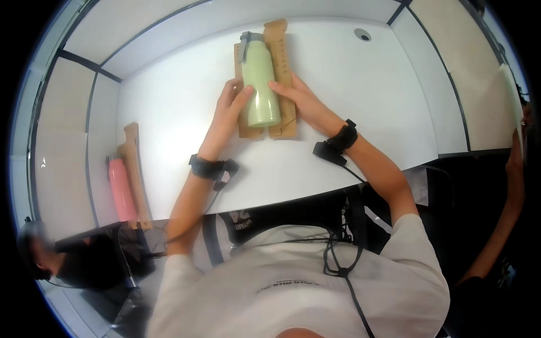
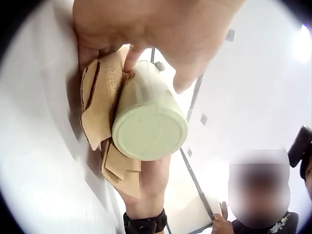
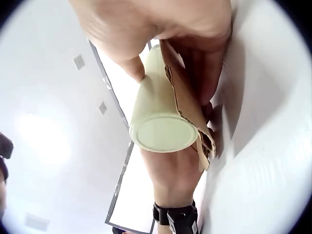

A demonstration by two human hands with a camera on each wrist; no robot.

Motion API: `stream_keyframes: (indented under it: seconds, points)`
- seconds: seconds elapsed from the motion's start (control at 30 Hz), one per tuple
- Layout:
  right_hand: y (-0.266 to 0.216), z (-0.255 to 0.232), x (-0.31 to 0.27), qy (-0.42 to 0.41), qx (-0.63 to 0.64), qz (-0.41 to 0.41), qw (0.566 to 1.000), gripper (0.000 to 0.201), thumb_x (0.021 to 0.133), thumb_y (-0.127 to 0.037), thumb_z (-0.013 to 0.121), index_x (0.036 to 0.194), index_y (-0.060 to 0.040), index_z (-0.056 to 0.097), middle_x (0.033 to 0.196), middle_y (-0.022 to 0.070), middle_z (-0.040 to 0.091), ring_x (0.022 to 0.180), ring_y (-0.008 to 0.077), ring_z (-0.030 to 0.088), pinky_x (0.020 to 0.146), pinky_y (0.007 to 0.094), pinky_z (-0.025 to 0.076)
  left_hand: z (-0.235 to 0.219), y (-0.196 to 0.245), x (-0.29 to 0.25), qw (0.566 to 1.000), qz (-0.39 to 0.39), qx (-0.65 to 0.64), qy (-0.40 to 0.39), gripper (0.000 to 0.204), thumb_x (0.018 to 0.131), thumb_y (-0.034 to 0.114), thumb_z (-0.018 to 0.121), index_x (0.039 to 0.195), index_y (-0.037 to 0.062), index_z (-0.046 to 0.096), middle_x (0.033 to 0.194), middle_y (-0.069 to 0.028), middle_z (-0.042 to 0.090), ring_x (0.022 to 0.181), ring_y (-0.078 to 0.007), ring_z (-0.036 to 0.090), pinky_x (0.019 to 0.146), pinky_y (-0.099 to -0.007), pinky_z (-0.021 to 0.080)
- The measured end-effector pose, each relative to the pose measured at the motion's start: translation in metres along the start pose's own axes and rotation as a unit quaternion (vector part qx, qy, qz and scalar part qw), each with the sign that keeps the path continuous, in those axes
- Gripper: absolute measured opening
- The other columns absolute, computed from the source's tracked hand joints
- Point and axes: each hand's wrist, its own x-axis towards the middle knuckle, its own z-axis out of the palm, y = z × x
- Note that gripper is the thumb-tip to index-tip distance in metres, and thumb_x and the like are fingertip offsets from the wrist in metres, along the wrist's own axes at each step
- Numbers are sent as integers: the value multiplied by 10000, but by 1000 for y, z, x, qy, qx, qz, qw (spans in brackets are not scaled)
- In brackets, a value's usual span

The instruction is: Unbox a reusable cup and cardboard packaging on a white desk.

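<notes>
A pale green water bottle (image 1: 261,90) with a grey lid and strap lies on a split piece of folded brown cardboard (image 1: 286,107), its base toward me. My left hand (image 1: 228,104) grips bottle and cardboard from the left, thumb against the bottle's side. From the right, my right hand (image 1: 309,104) holds them too, thumb on the bottle and fingers around the cardboard edge. The left wrist view shows the round bottle base (image 2: 150,131) and the layered cardboard (image 2: 100,107) beside it. In the right wrist view, fingers (image 3: 207,73) reach under the cardboard flap (image 3: 183,92).
A pink bottle (image 1: 122,188) stands by another brown cardboard piece (image 1: 135,174) at the table's left edge. The white table (image 1: 366,112) has a round cable hole (image 1: 362,35) at back right and low partitions around it. Other people sit at both sides.
</notes>
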Motion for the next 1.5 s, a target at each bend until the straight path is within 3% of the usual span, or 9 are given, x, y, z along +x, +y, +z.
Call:
stream_keyframes:
  seconds: [0.27,0.37,0.57,0.67,0.73,0.97,1.13,1.37,1.5]
  points:
    - [5,-3,5,-12,18,8,1000,663,986,-361,596,1484,-39,300,1431,110,447,1339,189,428,1103,335,364,-6,0,0,998,-33,-54,11,543,992,396,573,1359,12,462,1248,-144,582,1129,-180,564,944,-314,465]
    - [6,-2,3,-5,14,-2,1000,644,990,-343,593,1478,-37,304,1420,106,460,1330,185,439,1095,329,375,-4,0,1,999,-23,-36,12,481,1012,382,521,1367,63,463,1231,-104,585,1119,-169,576,919,-311,481]
    - [5,-4,2,15,-22,-35,999,637,956,-252,659,1453,-36,325,1369,100,514,1259,180,513,1047,326,431,-2,2,1,998,-10,-61,25,634,973,364,618,1431,15,352,1214,-195,593,1137,-242,587,915,-338,495]
    - [2,-3,1,2,-35,-48,998,643,934,-224,688,1438,-32,337,1343,101,539,1219,177,547,1025,327,454,-2,9,-4,999,-9,-27,36,684,942,348,668,1439,15,335,1179,-198,595,1120,-255,599,896,-351,512]
    - [0,-2,1,8,-52,-37,998,646,924,-229,701,1425,-23,349,1325,107,556,1205,175,560,1014,327,465,-1,15,-8,999,-13,40,31,678,948,364,644,1450,28,336,1309,-203,540,1140,-249,600,923,-360,513]
    - [-9,3,-1,14,-36,-17,999,663,918,-261,706,1424,-11,357,1320,126,564,1220,183,556,1021,331,460,3,16,-9,999,-22,44,21,698,903,348,717,1405,17,363,1307,-205,536,1130,-262,611,898,-364,536]
    - [-7,3,-1,16,-53,-16,998,707,895,-289,733,1418,10,362,1330,130,561,1231,193,549,1045,338,440,8,11,-11,988,37,146,38,744,868,375,756,1384,7,367,1265,-207,550,1128,-263,612,901,-358,535]
    - [-13,6,-2,6,-83,-13,996,701,880,-291,751,1402,6,389,1331,129,562,1250,204,538,1059,341,426,9,18,-14,987,14,155,34,749,876,397,741,1391,5,364,1264,-212,554,1159,-263,590,944,-360,510]
    - [-14,8,-2,20,-54,-7,998,701,878,-297,750,1401,4,392,1337,130,558,1254,210,538,1065,349,421,4,15,-13,995,12,93,23,655,950,409,632,1387,-18,396,1278,-198,562,1173,-248,569,990,-353,461]
